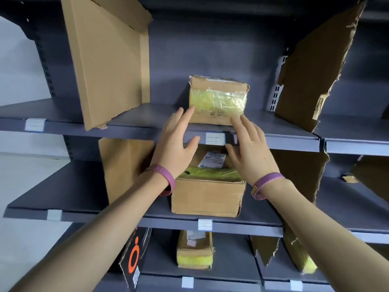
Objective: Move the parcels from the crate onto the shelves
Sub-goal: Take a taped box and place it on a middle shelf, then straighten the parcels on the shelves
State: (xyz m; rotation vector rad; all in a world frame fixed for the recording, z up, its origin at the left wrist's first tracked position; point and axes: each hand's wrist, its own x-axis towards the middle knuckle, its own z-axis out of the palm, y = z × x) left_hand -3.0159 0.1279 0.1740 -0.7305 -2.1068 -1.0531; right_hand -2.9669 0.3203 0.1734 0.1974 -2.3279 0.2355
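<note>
A small cardboard parcel [219, 100] wrapped in yellowish tape stands on the upper grey shelf [147, 114]. My left hand [176, 144] is open just in front of its lower left corner, fingertips near or touching it. At the parcel's lower right, my right hand [250, 150] is open too, fingers spread. Neither hand grips the parcel. A larger parcel [207, 197] with a white label sits on the middle shelf [69, 192] below my hands. A narrow parcel [194, 249] stands on the lowest shelf. The crate is out of view.
Cardboard dividers stand upright on the shelves: a tall one [107, 60] at the upper left, a torn one [315, 64] at the upper right, another [124, 165] on the middle shelf. A black box with an orange logo [134, 258] leans at the bottom left.
</note>
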